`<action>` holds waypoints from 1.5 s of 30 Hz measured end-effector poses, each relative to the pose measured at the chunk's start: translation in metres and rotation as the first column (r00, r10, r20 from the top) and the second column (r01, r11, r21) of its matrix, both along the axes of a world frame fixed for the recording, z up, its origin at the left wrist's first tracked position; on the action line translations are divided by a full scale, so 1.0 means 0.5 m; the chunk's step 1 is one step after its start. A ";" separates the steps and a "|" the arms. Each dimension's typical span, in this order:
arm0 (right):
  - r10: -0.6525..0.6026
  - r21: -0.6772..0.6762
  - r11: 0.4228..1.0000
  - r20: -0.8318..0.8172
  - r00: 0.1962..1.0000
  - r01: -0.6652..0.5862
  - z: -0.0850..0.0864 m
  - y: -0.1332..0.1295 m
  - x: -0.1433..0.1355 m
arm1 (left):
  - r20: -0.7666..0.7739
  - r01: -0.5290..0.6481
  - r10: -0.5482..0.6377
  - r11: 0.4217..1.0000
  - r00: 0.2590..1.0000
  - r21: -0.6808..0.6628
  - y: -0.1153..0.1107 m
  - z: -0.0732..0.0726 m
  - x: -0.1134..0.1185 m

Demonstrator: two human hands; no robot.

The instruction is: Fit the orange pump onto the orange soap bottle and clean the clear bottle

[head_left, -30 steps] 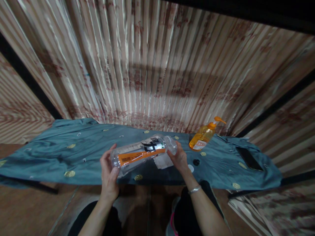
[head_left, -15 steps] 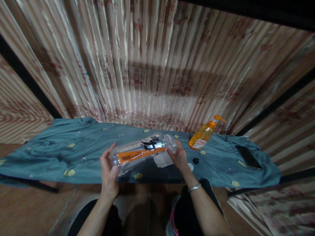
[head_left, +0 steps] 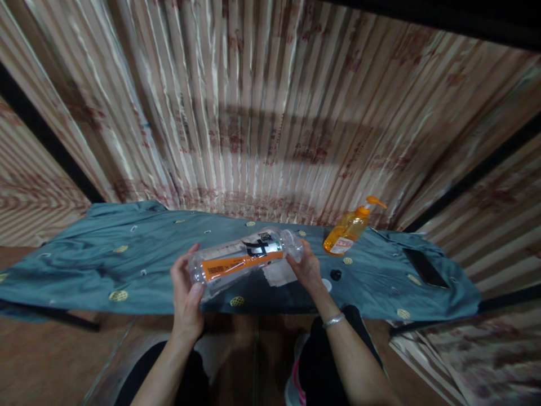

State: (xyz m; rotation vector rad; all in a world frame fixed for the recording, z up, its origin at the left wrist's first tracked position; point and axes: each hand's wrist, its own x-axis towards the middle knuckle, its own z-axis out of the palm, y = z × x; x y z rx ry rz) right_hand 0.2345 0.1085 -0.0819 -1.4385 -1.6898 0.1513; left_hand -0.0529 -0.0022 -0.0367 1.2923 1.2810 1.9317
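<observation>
A clear plastic bottle (head_left: 240,262) with an orange, black and white label lies tilted between my hands, its neck end to the right and a little higher. My left hand (head_left: 186,299) grips the base end, thumb on the near side. At the neck end, my right hand (head_left: 307,268) has its fingers closed round the plastic; part of them is hidden. Below the bottle a white tissue (head_left: 279,273) rests on the cloth. Close to my right wrist lie a white round disc (head_left: 327,284) and a small black object (head_left: 336,274) whose kind I cannot make out.
A pump bottle of orange liquid (head_left: 344,232) stands tilted in view at the back right. Farther right lies a black phone (head_left: 426,268). Teal patterned cloth (head_left: 156,248) covers the narrow table, with a striped curtain (head_left: 253,113) behind and dark frame bars (head_left: 46,135) at the sides.
Almost nothing differs. The bottle has turned very slightly in my hands, and both hands keep their hold at its two ends.
</observation>
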 end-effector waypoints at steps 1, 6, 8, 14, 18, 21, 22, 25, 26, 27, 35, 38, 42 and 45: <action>-0.002 -0.003 1.000 0.001 1.000 0.002 0.002 -0.001 0.000 | -0.008 -0.001 0.001 1.000 1.000 -0.002 0.000 0.000 0.000; 0.010 -0.054 0.998 -0.003 1.000 -0.010 0.016 -0.007 -0.002 | 0.017 0.000 0.000 1.000 1.000 0.005 -0.001 0.002 0.002; 0.012 -0.066 0.998 -0.006 1.000 -0.012 0.021 -0.009 -0.003 | 0.029 0.005 -0.005 1.000 1.000 0.006 -0.001 0.004 0.003; 0.020 -0.076 0.997 -0.019 1.000 -0.021 0.021 -0.009 -0.002 | 0.027 0.002 -0.002 1.000 1.000 0.005 0.000 0.006 0.003; 0.001 -0.073 0.997 -0.021 1.000 -0.002 0.019 -0.008 -0.004 | 0.024 -0.005 0.004 1.000 1.000 0.010 0.000 0.006 0.004; -0.015 -0.081 0.997 -0.018 1.000 0.013 0.018 -0.008 -0.005 | 0.044 0.004 -0.004 1.000 0.999 0.017 0.000 0.006 0.004; -0.017 -0.084 0.996 -0.016 1.000 0.016 0.018 -0.008 -0.005 | 0.043 0.005 -0.006 1.000 0.999 0.015 0.000 0.006 0.004; -0.015 -0.082 0.997 -0.013 1.000 0.014 0.018 -0.008 -0.005 | 0.022 0.006 -0.006 1.000 1.000 0.004 -0.001 0.006 0.003; -0.012 -0.080 0.997 -0.013 1.000 0.010 0.018 -0.008 -0.004 | 0.012 0.006 -0.006 1.000 1.000 0.001 -0.001 0.006 0.003; -0.008 -0.077 0.997 -0.012 1.000 0.007 0.018 -0.008 -0.004 | 0.007 0.006 -0.006 1.000 1.000 0.000 -0.002 0.007 0.003; -0.004 -0.043 0.999 -0.013 1.000 0.003 0.015 -0.006 -0.003 | 0.007 0.004 -0.004 1.000 1.000 0.010 -0.002 0.004 0.001; -0.005 -0.051 0.999 -0.009 1.000 0.004 0.015 -0.007 -0.002 | 0.016 0.007 -0.007 1.000 1.000 0.018 -0.002 0.003 0.002; 0.005 -0.058 0.998 -0.005 1.000 -0.006 0.016 -0.008 -0.001 | 0.012 0.010 -0.010 1.000 1.000 0.018 -0.002 0.003 0.002; -0.003 -0.057 0.998 -0.003 1.000 0.003 0.017 -0.007 -0.002 | 0.000 0.007 -0.007 1.000 1.000 0.012 -0.002 0.004 0.002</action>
